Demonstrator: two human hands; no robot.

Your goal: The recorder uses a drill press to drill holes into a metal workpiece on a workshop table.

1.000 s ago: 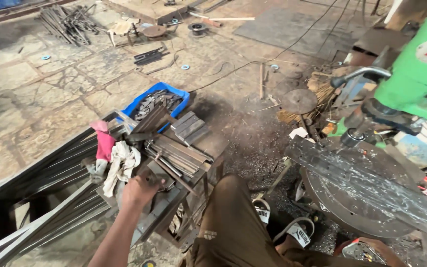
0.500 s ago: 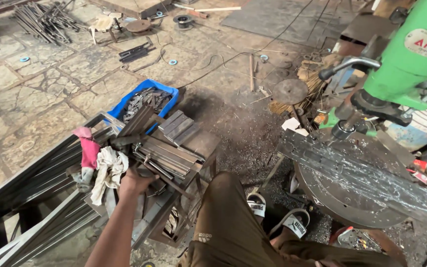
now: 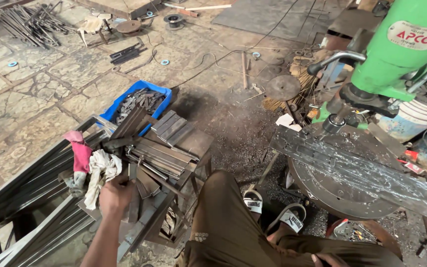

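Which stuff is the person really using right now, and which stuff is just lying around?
In use:
left hand
flat steel bars
green drill press
drilled steel plate

Lying about:
blue crate
rags
bundle of rods
white bucket

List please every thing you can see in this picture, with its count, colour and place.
flat metal bars: many, grey, on stand
stand: one, dark, centre-left
blue crate: one, blue, behind stand
white rag: one, by left hand
pink cloth: one, left of rag
drill press: one, green, right
round table: one, grey, under drill
steel rods: bundle, top left
sandals: two, white, floor
left hand: on bars
right hand: bottom edge, on knee
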